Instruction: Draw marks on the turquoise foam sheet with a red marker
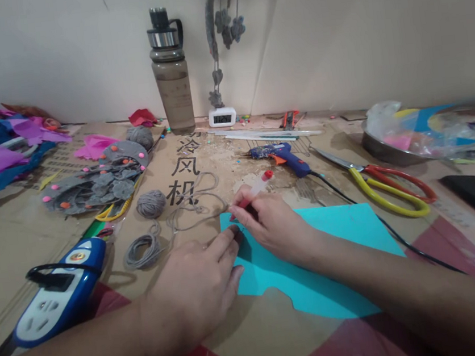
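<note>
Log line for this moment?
right hand: holds pen on turquoise sheet | left hand: presses sheet edge | beyond: glue gun, scissors

paper sheet (315, 260): turquoise | pen (258, 190): white, red cap | glue gun (280, 156): blue, orange trigger | scissors (388, 189): yellow and red handles | yarn ball (151, 204): grey | felt pieces (96, 185): grey, pink and orange dots

Dim, even indoor light; warm cast, soft focus.
Diffuse light from above; faint soft shadows under left hand (194, 288), right hand (275, 225) with pen (260, 187), and scissors (386, 186) at right. Far wall (353, 27) dull, greyish. Wide-lens bowing at left and right edges; near edge stretched, slightly smeared. Fine grain throughout; far bottle (170, 71) moderately sharp.
</note>
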A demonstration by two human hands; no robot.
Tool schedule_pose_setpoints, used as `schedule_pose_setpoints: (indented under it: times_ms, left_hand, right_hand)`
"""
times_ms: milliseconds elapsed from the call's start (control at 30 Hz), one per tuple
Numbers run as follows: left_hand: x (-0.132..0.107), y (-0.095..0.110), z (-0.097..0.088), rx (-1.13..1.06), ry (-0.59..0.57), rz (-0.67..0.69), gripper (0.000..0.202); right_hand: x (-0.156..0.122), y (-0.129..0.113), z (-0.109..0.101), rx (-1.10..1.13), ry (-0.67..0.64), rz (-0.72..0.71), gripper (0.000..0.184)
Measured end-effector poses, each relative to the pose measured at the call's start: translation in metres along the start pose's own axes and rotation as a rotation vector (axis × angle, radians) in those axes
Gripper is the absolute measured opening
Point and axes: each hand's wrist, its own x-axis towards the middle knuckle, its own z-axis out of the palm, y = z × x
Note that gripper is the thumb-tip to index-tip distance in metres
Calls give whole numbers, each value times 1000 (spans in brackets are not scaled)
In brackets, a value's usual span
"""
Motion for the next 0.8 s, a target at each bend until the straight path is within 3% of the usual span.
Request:
schedule_pose_setpoints:
  times_ms: [267,600,700,800]
  left_hand:
    - [1,1,-2,6,34,9,36]
    - [0,0,-1,1,-11,-2,35]
    - [0,0,-1,-19,-19,6,35]
    - [0,0,-2,-35,-25,-9,38]
  right_hand:
    - [0,-2,-1,18,-36,27,21]
    - [-1,-1,0,28,-44,2,22]
    - [-2,1,0,110,4,4,22]
    - [-2,3,-1,242,138,-19,21]
